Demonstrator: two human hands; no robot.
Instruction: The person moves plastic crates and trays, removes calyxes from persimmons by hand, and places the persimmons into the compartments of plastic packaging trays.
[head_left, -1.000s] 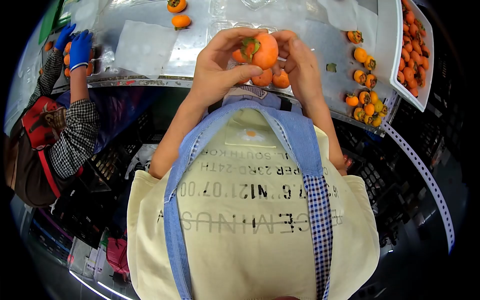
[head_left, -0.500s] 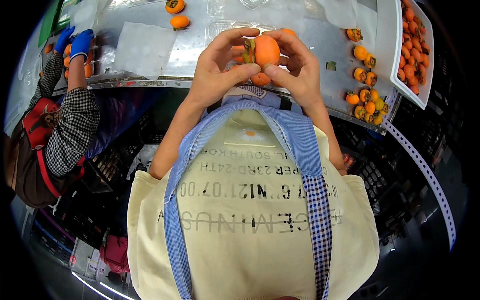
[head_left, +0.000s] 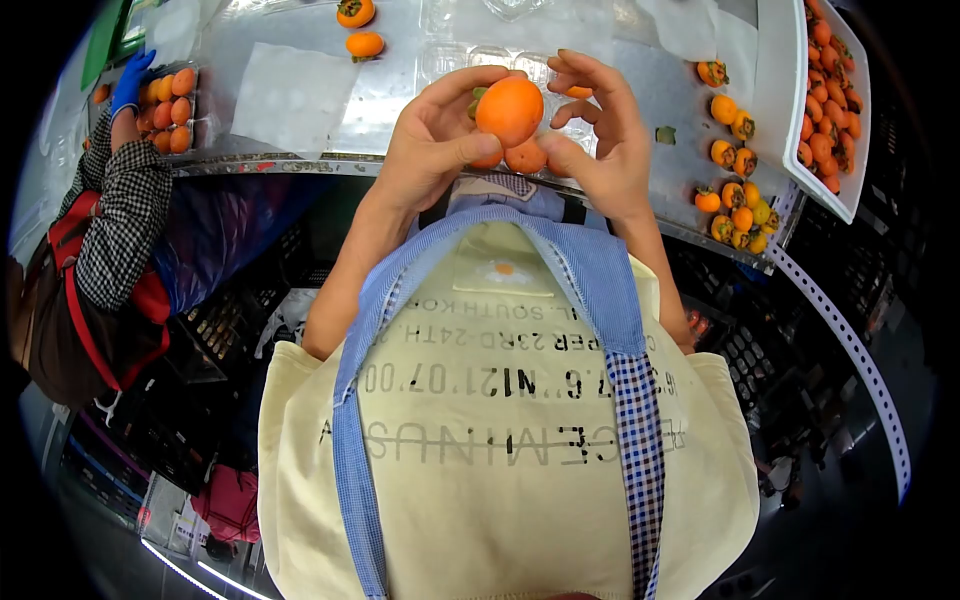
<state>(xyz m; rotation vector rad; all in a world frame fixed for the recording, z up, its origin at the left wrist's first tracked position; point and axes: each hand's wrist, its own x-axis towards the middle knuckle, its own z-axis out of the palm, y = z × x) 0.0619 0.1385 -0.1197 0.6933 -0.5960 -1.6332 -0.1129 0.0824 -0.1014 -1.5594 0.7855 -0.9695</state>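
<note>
The cream apron (head_left: pixel 510 400) was the nearest thing, at 6 o'clock from the held fruit. Above the edge of the table (head_left: pixel 390 110), the left hand (head_left: pixel 435 140) had its grip closed around one orange persimmon (head_left: pixel 510 112), with the thumb on its near side. The green leafy top was partly visible at 10 o'clock on the fruit. The right hand (head_left: pixel 605 135) was at 3 o'clock, just beside it; its grip was wide, with the fingers bent. Below both hands were other persimmons (head_left: pixel 525 156), partly hidden, and beyond them was a clear plastic tray (head_left: pixel 455 58). A small green leaf (head_left: pixel 665 134) lay at 3 o'clock. Near 4 o'clock there was a group of loose persimmons (head_left: pixel 742 218), and farther, at 3 o'clock, a white box (head_left: pixel 788 110) full of persimmons. At 9 o'clock lay a white sheet (head_left: pixel 290 100); farther that way, a co-worker's blue glove (head_left: pixel 130 82) was beside a filled tray (head_left: pixel 192 112). Toward 10 o'clock, two persimmons (head_left: pixel 365 45) lay on the table.
</note>
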